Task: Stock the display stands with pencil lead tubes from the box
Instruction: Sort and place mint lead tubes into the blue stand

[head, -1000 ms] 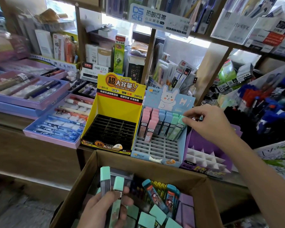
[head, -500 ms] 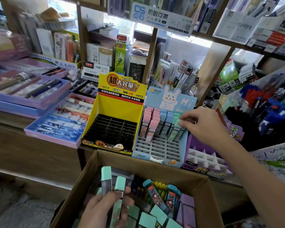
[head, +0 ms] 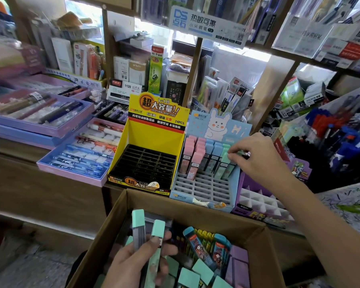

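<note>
Right hand [head: 256,154] pinches a green tube [head: 227,157] at the blue stand's [head: 204,186] two o'clock; seat it upright; left hand [head: 137,260] clasps two spare tubes [head: 148,231].

yellow display stand [head: 154,129]: "超大容量!!", "24PCS" | overhead shelf sign [head: 206,26]: "热敏可擦" | white box [head: 123,88]: "1120"

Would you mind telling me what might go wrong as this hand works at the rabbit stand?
The right hand is pressing a green-capped tube in among close-packed neighbours in the light-blue rabbit stand, so a nudge might tip them. The left hand pinches two mint-capped tubes loosely over the cardboard box; one might slip back in.
</note>
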Demonstrator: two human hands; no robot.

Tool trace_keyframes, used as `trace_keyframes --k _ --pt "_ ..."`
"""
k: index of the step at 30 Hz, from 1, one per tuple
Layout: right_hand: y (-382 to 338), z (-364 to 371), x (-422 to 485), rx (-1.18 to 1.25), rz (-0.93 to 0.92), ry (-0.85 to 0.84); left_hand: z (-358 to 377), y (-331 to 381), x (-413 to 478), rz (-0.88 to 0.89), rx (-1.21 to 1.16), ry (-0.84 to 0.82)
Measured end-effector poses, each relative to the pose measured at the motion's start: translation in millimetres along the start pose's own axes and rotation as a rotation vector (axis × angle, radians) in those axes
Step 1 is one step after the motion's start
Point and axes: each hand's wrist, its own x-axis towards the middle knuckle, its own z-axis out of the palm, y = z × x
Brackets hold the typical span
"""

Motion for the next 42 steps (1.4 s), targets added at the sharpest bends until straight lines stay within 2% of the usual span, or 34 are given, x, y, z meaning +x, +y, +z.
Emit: trace_keyframes --k 3,5,8,14,17,21,25,31,36,42 --pt "-13.7 -0.2 -10.5 0.121 -0.061 0.119 0.8 -1.4 -1.2 0.052 0.001 -0.049" --pt "-27.1 4.0 -22.2 0.305 -0.022 0.104 2.1 -1.7 -1.1 0.044 -0.006 -0.051" --pt "-52.1 17.1 -42.3 0.556 -0.008 -0.058 3.6 -1.4 -2.9 0.051 0.013 -0.067" --pt "-87.1 51.0 -81.6 0.823 0.061 -0.505 6.7 -0.2 -6.6 0.051 0.068 -0.009" --pt "-96.5 59.7 -90.4 0.934 0.111 -0.572 8.4 -0.4 -7.4 0.051 0.142 0.023" --pt "-95.6 62.3 -93.9 1.0 0.177 -0.54 10.2 -0.4 -7.2 0.041 0.154 0.042" --pt "-82.9 53.6 -93.4 1.076 0.193 -0.499 8.8 -3.8 -7.0 0.007 0.045 0.009" --pt "-50.6 18.8 -79.1 1.024 0.157 -0.219 6.9 -4.3 -2.2 -0.024 -0.018 0.074" --pt "-20.0 -11.2 -61.6 0.787 0.16 0.032 7.5 -4.8 -4.6 0.065 0.136 0.127" --pt "5.4 -26.7 -37.4 0.451 0.133 0.159 8.2 -4.5 -4.5 0.084 0.156 0.185"
